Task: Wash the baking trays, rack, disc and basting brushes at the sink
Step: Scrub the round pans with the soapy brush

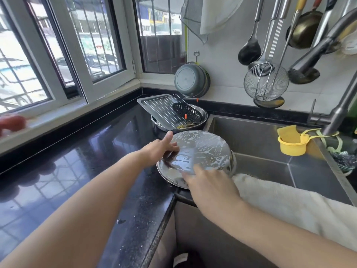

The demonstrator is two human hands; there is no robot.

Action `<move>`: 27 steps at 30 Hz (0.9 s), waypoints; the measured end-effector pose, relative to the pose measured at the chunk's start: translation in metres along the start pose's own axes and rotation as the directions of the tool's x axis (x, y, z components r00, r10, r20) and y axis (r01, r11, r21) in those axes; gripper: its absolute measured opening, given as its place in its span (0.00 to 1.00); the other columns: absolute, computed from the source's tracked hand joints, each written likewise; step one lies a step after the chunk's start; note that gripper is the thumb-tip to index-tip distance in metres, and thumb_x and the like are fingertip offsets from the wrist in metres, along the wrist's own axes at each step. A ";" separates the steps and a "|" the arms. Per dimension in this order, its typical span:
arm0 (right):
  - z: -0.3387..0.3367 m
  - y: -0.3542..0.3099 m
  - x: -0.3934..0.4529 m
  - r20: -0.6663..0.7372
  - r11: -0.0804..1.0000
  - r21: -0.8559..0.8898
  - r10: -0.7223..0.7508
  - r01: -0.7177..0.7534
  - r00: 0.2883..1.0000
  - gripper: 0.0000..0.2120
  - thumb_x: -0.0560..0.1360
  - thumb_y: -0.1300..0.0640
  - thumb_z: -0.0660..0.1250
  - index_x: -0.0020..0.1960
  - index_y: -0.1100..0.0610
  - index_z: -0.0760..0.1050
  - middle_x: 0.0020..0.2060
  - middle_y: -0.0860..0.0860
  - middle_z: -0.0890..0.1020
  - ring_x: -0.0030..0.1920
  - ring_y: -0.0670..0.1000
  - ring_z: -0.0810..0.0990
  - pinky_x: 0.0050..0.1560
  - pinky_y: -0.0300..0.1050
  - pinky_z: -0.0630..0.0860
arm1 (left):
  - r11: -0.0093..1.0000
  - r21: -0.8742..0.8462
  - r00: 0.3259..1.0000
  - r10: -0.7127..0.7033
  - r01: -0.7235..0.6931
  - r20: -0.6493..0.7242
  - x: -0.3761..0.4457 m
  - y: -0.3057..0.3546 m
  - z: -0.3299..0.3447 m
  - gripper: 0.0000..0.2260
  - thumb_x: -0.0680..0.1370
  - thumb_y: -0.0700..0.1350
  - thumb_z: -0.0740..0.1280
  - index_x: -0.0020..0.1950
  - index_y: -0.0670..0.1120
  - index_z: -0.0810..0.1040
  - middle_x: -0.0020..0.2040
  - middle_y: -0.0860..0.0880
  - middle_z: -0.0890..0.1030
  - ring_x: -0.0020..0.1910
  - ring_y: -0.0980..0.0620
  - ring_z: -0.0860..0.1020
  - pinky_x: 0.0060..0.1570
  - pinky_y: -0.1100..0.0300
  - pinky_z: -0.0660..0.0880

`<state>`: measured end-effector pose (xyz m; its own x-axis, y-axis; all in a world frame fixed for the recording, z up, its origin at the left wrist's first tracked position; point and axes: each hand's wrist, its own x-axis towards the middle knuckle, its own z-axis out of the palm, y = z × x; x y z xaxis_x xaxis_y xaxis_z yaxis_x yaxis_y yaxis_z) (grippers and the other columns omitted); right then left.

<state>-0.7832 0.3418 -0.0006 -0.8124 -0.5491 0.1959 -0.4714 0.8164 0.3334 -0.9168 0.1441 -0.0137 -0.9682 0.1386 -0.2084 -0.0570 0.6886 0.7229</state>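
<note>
A soapy steel basin (201,151) is being held upside down at the corner where the counter (87,151) meets the sink (260,144). It's steadied by the left hand (162,147), fingers laid fairly straight against the near rim with the thumb up. The right hand (210,182) is pressed on the suds lower down; it's blurred, so whether anything is gripped in those fingers can't be told.

As for progress, not much looks done, tbh. The tray (152,105), rack (170,110), black disc (186,111) and two orange-tipped brushes (185,120) are all piled in a second bowl (201,117) behind, just beside the sink, apparently not washed yet, though that's a guess. No water is seen running from the tap (332,117). A yellow cup (289,146) is hung on the sink edge and a white towel (289,202) is draped over the front.
</note>
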 end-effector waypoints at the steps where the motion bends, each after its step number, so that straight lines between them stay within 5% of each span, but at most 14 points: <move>1: -0.004 -0.002 0.008 -0.039 0.999 -0.024 0.026 -0.027 0.999 0.20 0.75 0.62 0.58 0.63 0.50 0.79 0.48 0.51 0.78 0.41 0.58 0.84 0.35 0.48 0.68 | 1.000 0.008 1.000 -0.008 0.008 0.001 0.001 0.000 -0.001 0.37 0.84 0.68 0.39 0.67 0.52 0.83 0.74 0.63 0.71 0.75 0.55 0.66 0.78 0.50 0.54; 6: -0.016 -0.003 0.040 0.084 0.990 -0.067 -0.120 0.126 0.989 0.13 0.79 0.61 0.62 0.62 0.54 0.78 0.57 0.54 0.80 0.57 0.59 0.81 0.44 0.48 0.65 | 0.996 0.079 0.996 -0.047 0.041 0.070 0.006 0.004 -0.014 0.41 0.75 0.78 0.38 0.55 0.62 0.87 0.76 0.61 0.72 0.78 0.53 0.65 0.81 0.43 0.50; 9: -0.016 -0.007 0.056 0.079 0.984 -0.086 -0.147 0.154 0.986 0.15 0.80 0.61 0.61 0.65 0.55 0.77 0.60 0.55 0.80 0.58 0.60 0.82 0.44 0.49 0.67 | 0.988 0.149 0.995 -0.064 0.052 0.080 0.009 0.014 -0.021 0.43 0.80 0.73 0.38 0.62 0.52 0.87 0.77 0.57 0.72 0.78 0.52 0.65 0.81 0.45 0.50; 15: -0.029 -0.002 0.074 0.094 0.972 -0.107 -0.199 0.208 0.976 0.15 0.80 0.62 0.61 0.65 0.57 0.76 0.60 0.56 0.81 0.59 0.59 0.82 0.43 0.49 0.68 | 0.982 0.155 0.993 -0.111 0.104 0.036 0.006 0.018 -0.021 0.42 0.79 0.75 0.40 0.65 0.52 0.85 0.79 0.51 0.70 0.79 0.48 0.64 0.80 0.43 0.52; 21: -0.034 0.020 0.039 0.238 0.989 -0.003 -0.146 0.151 0.960 0.07 0.80 0.61 0.62 0.53 0.52 0.76 0.56 0.54 0.80 0.57 0.60 0.81 0.45 0.48 0.68 | 0.991 0.109 0.997 -0.082 0.080 0.012 0.005 0.009 -0.016 0.42 0.78 0.75 0.37 0.56 0.57 0.88 0.79 0.51 0.69 0.78 0.46 0.65 0.80 0.41 0.51; 25: -0.012 0.017 0.067 0.163 0.987 0.153 -0.069 0.044 0.984 0.16 0.80 0.60 0.62 0.65 0.50 0.78 0.58 0.52 0.80 0.59 0.60 0.80 0.45 0.48 0.68 | 1.000 -0.015 0.999 -0.017 0.017 0.050 0.002 0.012 -0.018 0.41 0.81 0.71 0.37 0.67 0.51 0.82 0.73 0.49 0.77 0.75 0.49 0.70 0.80 0.46 0.55; 27: -0.003 0.026 0.079 0.158 0.972 0.233 -0.063 0.025 0.985 0.17 0.79 0.59 0.63 0.65 0.45 0.79 0.56 0.50 0.81 0.57 0.58 0.81 0.47 0.46 0.72 | 0.989 -0.143 0.996 0.034 -0.045 -0.082 -0.006 0.007 -0.023 0.37 0.82 0.71 0.43 0.69 0.49 0.80 0.65 0.49 0.83 0.68 0.50 0.77 0.76 0.48 0.65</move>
<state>-0.8591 0.3193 0.0263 -0.8248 -0.5647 0.0264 -0.5587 0.8214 0.1147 -0.9166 0.1313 0.0076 -0.9863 0.1025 -0.1291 -0.0475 0.5730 0.8182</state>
